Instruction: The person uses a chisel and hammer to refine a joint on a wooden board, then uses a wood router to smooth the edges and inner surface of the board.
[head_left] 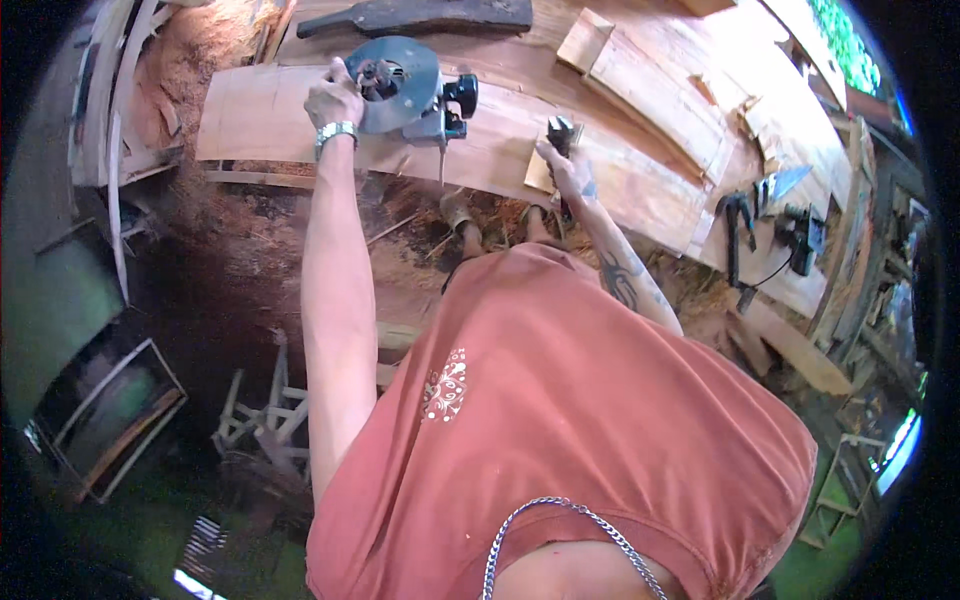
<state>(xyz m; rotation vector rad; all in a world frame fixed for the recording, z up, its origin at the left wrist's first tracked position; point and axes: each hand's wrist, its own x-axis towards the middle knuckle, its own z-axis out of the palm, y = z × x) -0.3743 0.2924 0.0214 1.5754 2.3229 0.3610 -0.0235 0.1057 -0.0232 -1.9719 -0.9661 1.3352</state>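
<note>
My left hand (333, 100), with a metal watch at the wrist, closes on a power tool that looks like a router (432, 122), at its round grey-blue base plate (398, 62). The tool lies on its side on a long wide board (262, 115), its black knobs pointing right. Farther right, my right hand (568, 172) is wrapped around a short tool with a dark, blocky head (562, 130); its exact kind is unclear. Under that hand lies a small pale wood piece (539, 166).
At the back lies a long dark wooden piece (420, 14). Planks (660, 110) cover the right side, near a clamp-like black tool (737, 235), a handsaw blade (783, 184) and a black corded device (803, 240). Sawdust (225, 35) covers the ground around.
</note>
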